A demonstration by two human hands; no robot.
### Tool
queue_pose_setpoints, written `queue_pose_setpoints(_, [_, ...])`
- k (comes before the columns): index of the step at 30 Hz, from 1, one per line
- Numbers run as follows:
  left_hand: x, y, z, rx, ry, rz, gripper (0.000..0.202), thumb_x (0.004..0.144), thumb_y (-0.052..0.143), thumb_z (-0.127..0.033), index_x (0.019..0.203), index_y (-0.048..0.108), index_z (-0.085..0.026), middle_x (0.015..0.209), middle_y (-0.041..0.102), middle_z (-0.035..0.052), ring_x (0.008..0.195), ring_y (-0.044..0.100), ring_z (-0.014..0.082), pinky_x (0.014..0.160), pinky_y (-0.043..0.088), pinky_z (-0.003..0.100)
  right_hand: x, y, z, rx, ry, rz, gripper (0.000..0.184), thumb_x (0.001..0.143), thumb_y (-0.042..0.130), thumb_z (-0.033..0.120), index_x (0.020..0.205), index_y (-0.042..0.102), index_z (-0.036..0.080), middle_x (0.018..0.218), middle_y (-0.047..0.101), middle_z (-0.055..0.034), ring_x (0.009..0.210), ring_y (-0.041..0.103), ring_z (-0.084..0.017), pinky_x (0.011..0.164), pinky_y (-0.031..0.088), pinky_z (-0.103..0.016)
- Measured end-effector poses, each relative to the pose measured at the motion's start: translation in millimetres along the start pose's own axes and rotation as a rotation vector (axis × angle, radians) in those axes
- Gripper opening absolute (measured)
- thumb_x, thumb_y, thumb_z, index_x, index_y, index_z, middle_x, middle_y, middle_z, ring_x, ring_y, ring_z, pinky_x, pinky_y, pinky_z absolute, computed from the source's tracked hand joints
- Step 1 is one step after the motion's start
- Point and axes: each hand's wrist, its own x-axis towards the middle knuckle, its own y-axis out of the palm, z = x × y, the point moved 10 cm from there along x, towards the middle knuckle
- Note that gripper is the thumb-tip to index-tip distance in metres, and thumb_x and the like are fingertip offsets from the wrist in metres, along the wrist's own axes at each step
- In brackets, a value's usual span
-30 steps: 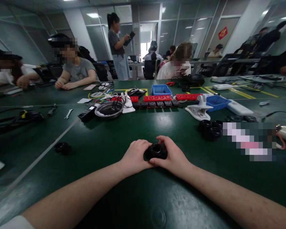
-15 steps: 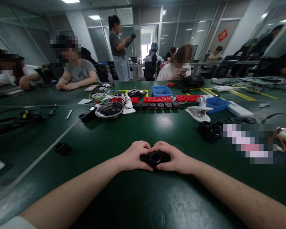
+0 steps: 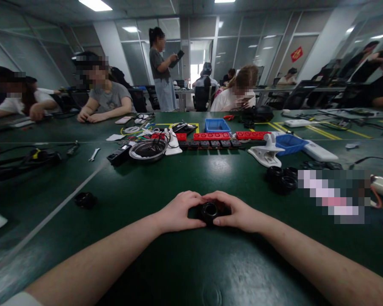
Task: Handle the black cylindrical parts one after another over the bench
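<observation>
Left hand [image 3: 182, 211] and right hand [image 3: 238, 212] are closing from opposite sides on a black ring [image 3: 205, 215], thumb tips meeting its near lower edge, far fingertips mostly hidden. It is sitting centrally in front of me, its round opening showing, low over the green tabletop [image 3: 175, 265], though I am not telling for sure whether its underside is touching. Judging by its gloss, I am expecting a stiff, fairly light, rather slick piece, unlikely to be fragile, and am favouring the outer wall on both sides as the best hold, clear of the opening.
</observation>
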Motion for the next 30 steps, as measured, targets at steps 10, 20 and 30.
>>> queue_pose_setpoints(10, [-4,-1.2,-6,0.188,-0.19,-0.177,0.063,0.051,0.073,-0.06,0.094,0.052,-0.018,0.092,0.055,0.0058,0.088,0.051,0.0278,0.081,0.039,0.042,-5,-10,1,-0.297,0.091,-0.356,0.05,0.054,0.077,0.033,0.09,0.044,0.019,0.082,0.047,0.0,0.075,0.047,-0.018,0.064,0.04,-0.03])
queue_pose_setpoints(20, [2,4.0,2,0.122,-0.14,-0.101,0.035,0.06,0.075,-0.034,0.084,0.056,-0.018,0.088,0.056,0.0019,0.084,0.052,0.0218,0.078,0.041,0.033,-2,-3,16,-0.355,-0.016,-0.298,0.033,0.062,0.071,0.02,0.089,0.052,0.018,0.088,0.051,-0.0026,0.083,0.05,-0.02,0.074,0.041,-0.034])
queue_pose_setpoints(30, [3,7.2,3,0.028,-0.025,0.001,0.05,0.063,0.076,-0.041,0.107,0.059,-0.024,0.106,0.053,0.0038,0.1,0.048,0.0242,0.089,0.036,0.036,6,7,5,0.014,-0.023,0.102,0.045,0.067,0.067,0.028,0.11,0.055,0.02,0.106,0.045,-0.0047,0.097,0.048,-0.02,0.085,0.038,-0.037])
